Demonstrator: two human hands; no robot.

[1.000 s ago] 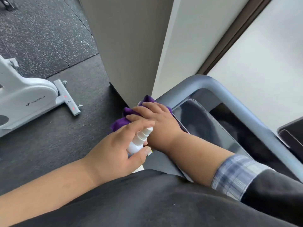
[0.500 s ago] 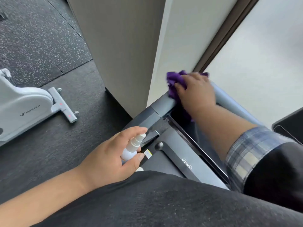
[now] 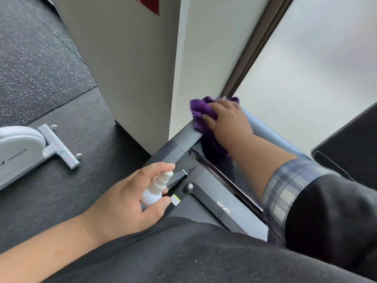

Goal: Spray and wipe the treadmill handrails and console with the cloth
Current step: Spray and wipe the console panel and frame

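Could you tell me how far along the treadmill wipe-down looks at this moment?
Nothing shows as finished; no surface can be judged clean. In hand: the right hand presses the purple cloth on the handrail at its front corner, while the left hand holds the spray bottle, finger on the nozzle. Probably left: the rest of the rail and the console.

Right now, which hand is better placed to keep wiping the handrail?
Right hand: it presses the cloth on the handrail. Left hand holds the bottle.

Cloth [image 3: 201,114] partly hidden under right hand [image 3: 228,119] — exercise bike [image 3: 18,152] cropped, logo perhaps unreadable.
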